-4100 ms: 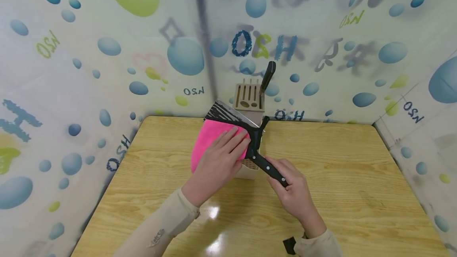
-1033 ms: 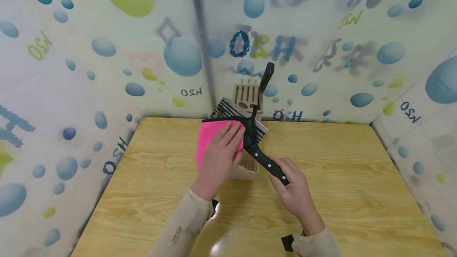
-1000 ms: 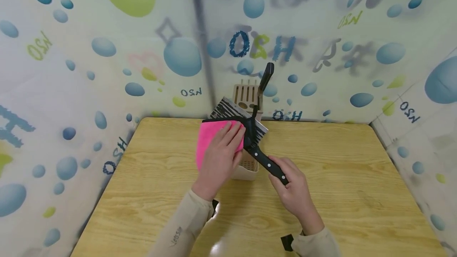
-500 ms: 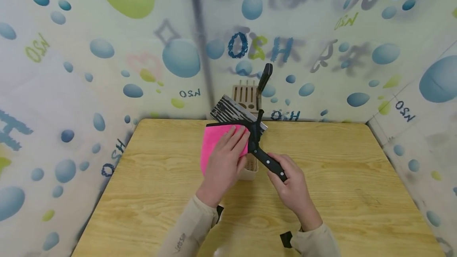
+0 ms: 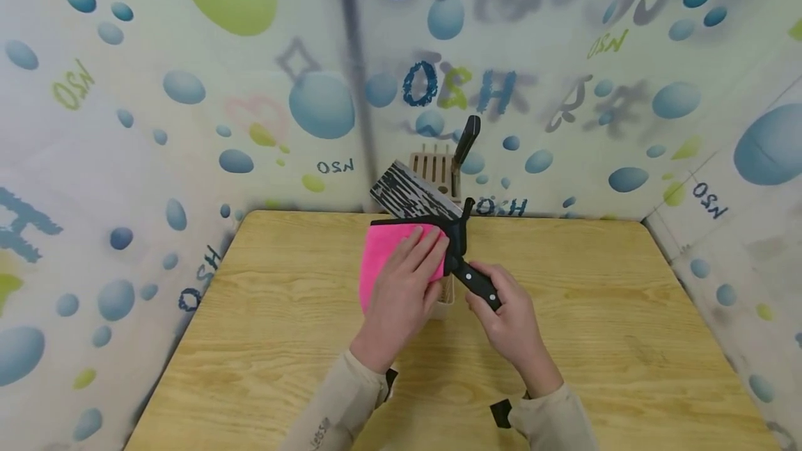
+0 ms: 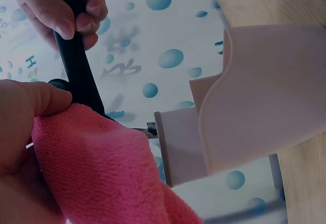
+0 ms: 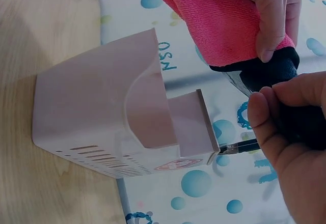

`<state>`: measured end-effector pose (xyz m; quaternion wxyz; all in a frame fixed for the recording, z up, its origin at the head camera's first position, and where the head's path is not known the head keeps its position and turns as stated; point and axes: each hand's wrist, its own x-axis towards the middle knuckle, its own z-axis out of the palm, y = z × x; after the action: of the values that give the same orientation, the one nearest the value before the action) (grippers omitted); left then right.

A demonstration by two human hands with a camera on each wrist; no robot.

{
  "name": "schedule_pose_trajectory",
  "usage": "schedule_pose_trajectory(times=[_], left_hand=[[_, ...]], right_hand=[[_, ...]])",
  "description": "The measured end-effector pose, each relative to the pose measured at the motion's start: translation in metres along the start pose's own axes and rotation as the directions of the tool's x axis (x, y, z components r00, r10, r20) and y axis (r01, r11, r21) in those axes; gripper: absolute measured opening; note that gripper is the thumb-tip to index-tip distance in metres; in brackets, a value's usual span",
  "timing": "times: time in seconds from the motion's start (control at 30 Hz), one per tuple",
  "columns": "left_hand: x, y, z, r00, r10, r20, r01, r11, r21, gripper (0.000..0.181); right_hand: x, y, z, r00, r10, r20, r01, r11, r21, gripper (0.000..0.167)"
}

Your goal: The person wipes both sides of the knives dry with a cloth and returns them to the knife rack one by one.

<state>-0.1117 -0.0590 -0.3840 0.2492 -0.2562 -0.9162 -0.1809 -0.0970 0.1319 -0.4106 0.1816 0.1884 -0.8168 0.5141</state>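
A cleaver (image 5: 416, 193) with a broad, shiny blade lies slanted above the table. My right hand (image 5: 509, 317) grips its black riveted handle (image 5: 479, 285), also visible in the left wrist view. A pink cloth (image 5: 380, 250) with black edging and a black loop covers the lower part of the blade near the handle. My left hand (image 5: 401, 298) presses the cloth from above with its fingers, and the thumb pinches it in the left wrist view. The blade's striped upper part shows bare; what the cloth covers is hidden.
A beige knife holder (image 7: 91, 102) with slots stands on the wooden table (image 5: 282, 339) behind and below the cleaver. Another black-handled knife (image 5: 467, 139) sticks up from its right side. A bubble-patterned wall (image 5: 564, 54) rises behind the table.
The left hand and cloth have shifted right and slightly toward me, leaving more blade bare at the upper left. The right hand stays on the handle and has moved only slightly.
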Motion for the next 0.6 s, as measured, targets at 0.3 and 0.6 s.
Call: schedule_pose_trajectory(times=[0.3,0.6], left_hand=[[0.003,0.007,-0.002,0.999,0.039,-0.031,-0.038,0.999,0.007,0.055],[0.005,0.011,-0.003,0.999,0.044,-0.006,-0.044,0.999,-0.012,0.059]], right_hand=[[0.011,-0.003,-0.001,0.998,0.059,0.004,-0.059,0.998,0.035,0.041],[0.020,-0.003,0.002,0.994,0.109,0.016,-0.110,0.991,0.079,0.039]])
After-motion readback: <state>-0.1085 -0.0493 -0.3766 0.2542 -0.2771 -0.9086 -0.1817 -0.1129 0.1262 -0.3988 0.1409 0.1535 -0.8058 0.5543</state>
